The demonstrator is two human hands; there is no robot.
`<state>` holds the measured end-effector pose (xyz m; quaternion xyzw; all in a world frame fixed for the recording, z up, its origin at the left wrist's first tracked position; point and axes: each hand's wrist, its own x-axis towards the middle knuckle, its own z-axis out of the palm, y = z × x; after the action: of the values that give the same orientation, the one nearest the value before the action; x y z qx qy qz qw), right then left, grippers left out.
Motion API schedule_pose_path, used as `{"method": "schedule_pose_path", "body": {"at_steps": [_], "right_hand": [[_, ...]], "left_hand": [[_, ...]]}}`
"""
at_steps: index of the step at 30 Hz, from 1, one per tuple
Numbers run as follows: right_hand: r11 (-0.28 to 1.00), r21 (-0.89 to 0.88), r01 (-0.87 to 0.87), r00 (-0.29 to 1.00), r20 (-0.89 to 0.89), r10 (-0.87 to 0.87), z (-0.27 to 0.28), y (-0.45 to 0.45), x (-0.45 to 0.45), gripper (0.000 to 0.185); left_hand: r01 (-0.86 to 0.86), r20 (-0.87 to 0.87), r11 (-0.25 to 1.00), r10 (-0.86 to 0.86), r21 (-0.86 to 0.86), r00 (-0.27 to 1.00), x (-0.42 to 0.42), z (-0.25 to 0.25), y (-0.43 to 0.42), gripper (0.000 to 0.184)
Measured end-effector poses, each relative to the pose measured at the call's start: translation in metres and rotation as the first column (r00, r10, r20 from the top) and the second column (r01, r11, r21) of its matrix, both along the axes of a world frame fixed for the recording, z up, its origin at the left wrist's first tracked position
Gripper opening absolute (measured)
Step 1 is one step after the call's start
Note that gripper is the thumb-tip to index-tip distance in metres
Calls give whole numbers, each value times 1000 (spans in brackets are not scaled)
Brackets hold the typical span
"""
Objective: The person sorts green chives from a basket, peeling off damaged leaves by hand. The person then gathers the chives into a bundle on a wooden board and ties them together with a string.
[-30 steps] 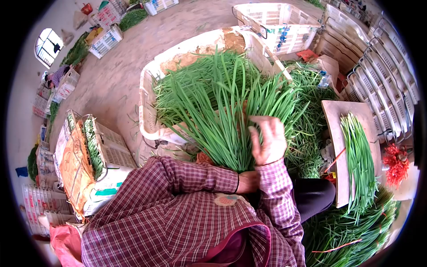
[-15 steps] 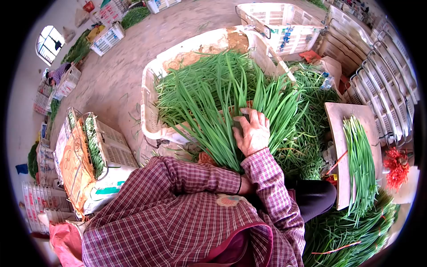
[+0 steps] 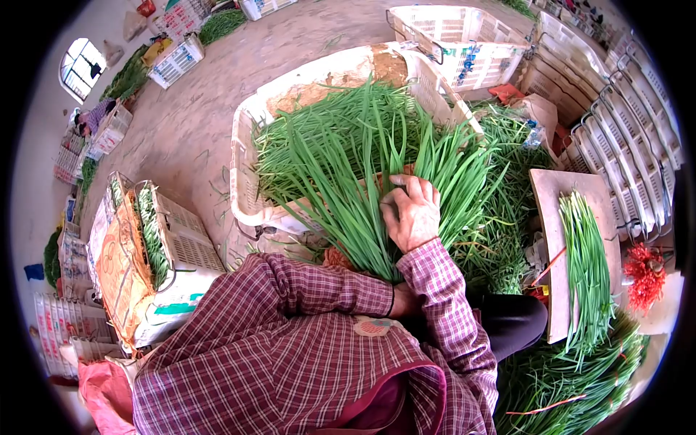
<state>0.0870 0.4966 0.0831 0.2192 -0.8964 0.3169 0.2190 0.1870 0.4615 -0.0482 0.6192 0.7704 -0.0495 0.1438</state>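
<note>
A fanned bunch of long green garlic chives [image 3: 341,210] leans across the near rim of a white plastic crate [image 3: 246,177], its lower ends near my lap. My right hand [image 3: 413,217] is among the leaves on the bunch's right side, fingers bent and closed on some of them. Below it, my left hand [image 3: 404,300] shows only in part near the bunch's lower end; the right sleeve and the chives hide its fingers. More loose chives [image 3: 333,116] fill the crate behind the bunch.
Right of me, a board [image 3: 542,254] carries a chive bundle [image 3: 586,268], beside red ties [image 3: 644,275]. Tied chives [image 3: 573,384] lie below. Stacked crates [image 3: 616,145] stand at right, a filled crate [image 3: 185,239] at left. A loose heap [image 3: 493,210] lies beside the work crate.
My right hand's fingers have curled in more among the leaves, while the hand stays in nearly the same place. The left arm looks unmoved.
</note>
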Motion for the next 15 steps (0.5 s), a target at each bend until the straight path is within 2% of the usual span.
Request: {"method": "schedule_pose_path", "body": {"at_steps": [3,5,6,7,8,10,11,12,14,15], "right_hand": [[990,-111,-83,996,30,87,6,17,7,11],[983,-151,-107,994,4,109,15,29,15,12],[979,-164,-122,992,-10,122,19,33,19,13],[978,-169,-126,992,-15,125,21,37,24,14],[976,-174,-130,991,-20,129,23,39,28,15],[970,-200,-139,989,14,145,28,41,37,14],[963,-226,-147,986,48,162,29,42,41,13],[963,-226,-145,986,50,160,28,41,43,13],[966,-168,-195,978,46,206,21,40,45,14],[960,-168,-225,974,-24,225,12,38,42,11]], "left_hand": [[-191,244,980,174,49,954,-6,-2,6,47],[-335,360,913,238,234,902,4,-19,2,43],[-191,78,967,180,166,981,6,-37,3,42],[-54,-202,996,68,73,977,7,-55,3,41],[-36,-208,991,63,130,976,9,-90,9,39],[-17,-213,982,58,187,975,9,-93,11,37],[-50,-205,948,119,315,972,10,-95,9,35],[-79,-188,895,178,439,966,9,-82,5,34],[-70,-146,911,140,406,979,2,-30,-4,35],[-124,-59,907,161,404,985,0,-9,-6,37]]}}
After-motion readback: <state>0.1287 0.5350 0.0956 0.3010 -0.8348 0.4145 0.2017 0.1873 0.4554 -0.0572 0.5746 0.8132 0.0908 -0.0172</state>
